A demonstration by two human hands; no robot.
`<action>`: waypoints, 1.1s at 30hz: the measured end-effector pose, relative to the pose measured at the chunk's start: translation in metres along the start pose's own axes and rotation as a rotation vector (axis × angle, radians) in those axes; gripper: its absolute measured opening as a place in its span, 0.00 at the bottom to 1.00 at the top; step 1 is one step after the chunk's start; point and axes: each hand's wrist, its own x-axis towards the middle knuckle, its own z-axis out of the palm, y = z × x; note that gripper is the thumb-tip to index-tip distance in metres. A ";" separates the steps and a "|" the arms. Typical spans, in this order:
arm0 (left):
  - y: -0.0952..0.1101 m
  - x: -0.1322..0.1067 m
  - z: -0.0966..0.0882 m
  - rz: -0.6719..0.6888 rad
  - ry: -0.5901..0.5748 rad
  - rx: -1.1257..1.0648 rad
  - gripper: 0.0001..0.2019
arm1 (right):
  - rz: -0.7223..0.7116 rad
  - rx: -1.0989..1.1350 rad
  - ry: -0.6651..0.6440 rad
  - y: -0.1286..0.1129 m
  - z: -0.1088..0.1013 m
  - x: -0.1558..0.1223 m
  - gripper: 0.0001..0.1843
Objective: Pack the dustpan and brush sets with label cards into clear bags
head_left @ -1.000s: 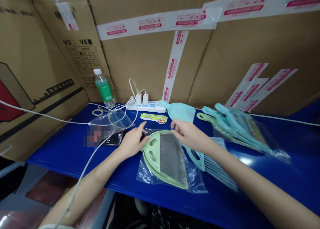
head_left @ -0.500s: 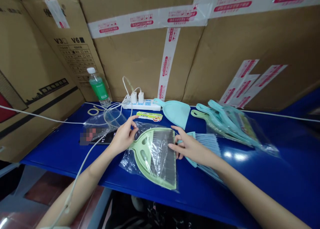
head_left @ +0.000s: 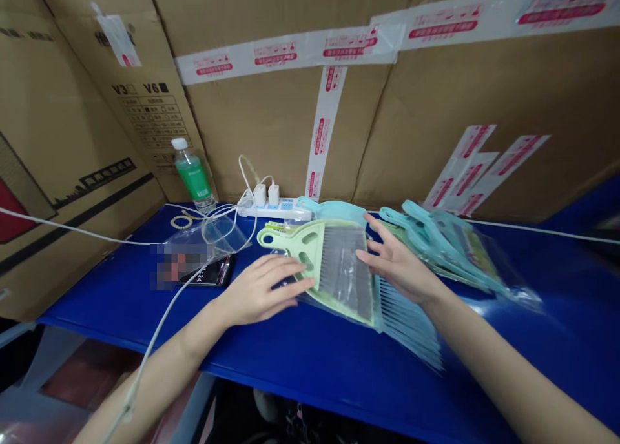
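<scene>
Head view: left hand (head_left: 265,289), fingers straight and unclenched, overlaps the bagged green dustpan set (head_left: 341,273) over the blue table (head_left: 300,347); right hand (head_left: 398,258), fingers parted, meets its right edge, grip impossible to tell

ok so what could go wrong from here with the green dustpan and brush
The green dustpan and brush set overlaps the light-blue brush in view, so their edges might catch. The white cable crosses in front of the left forearm, so a sudden arm movement could tug it.
</scene>
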 end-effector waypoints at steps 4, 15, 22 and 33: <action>0.003 0.000 -0.009 0.089 0.085 0.135 0.11 | 0.042 -0.018 -0.022 -0.006 -0.007 0.000 0.61; -0.004 -0.041 -0.056 -0.678 0.182 0.783 0.18 | 0.022 -0.115 -0.057 -0.017 -0.013 -0.005 0.59; -0.006 -0.052 -0.048 -0.873 -0.136 0.623 0.20 | 0.071 -0.149 -0.149 -0.001 -0.002 -0.002 0.61; 0.017 0.001 -0.012 -0.472 -0.314 -0.060 0.14 | 0.007 -0.236 -0.054 -0.001 -0.005 0.000 0.44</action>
